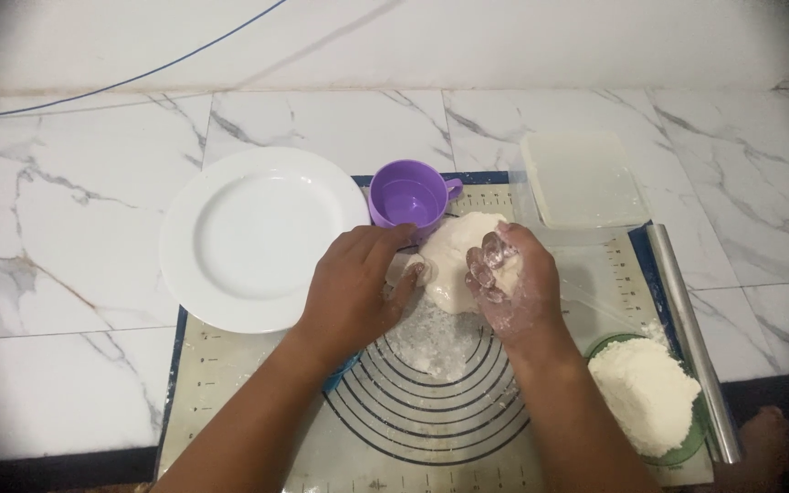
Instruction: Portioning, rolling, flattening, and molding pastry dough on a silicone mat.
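A lump of white dough [454, 260] sits on the far middle of a baking mat [230, 383] laid on the marble floor [66, 228], just beyond the mat's printed rings. The person's left hand [353, 292] lies palm down on the mat at the dough's left edge, fingers loosely spread, with the fingertips [410, 272] against its side; this seems to steady the lump so it does not slide. The right hand [509, 278] is on the dough's right side, dusted white, with its fingers [486, 269] curled in and pressing on the soft mass rather than pinching it. Loose flour [436, 338] is scattered on the mat just near of the dough, likely to keep it from sticking. A purple cup [406, 196] stands at the far edge of the mat, just beside the dough and almost touching the left hand's knuckles, so it crowds that side. A white plate [257, 237] lies to the left, overlapping the mat's corner. A shut plastic box [582, 178] sits far right, a metal rolling pin [691, 338] lies along the mat's right edge, and a green bowl of flour [646, 393] is near right, close by the right forearm. A bare foot [769, 438] shows at the near right corner.
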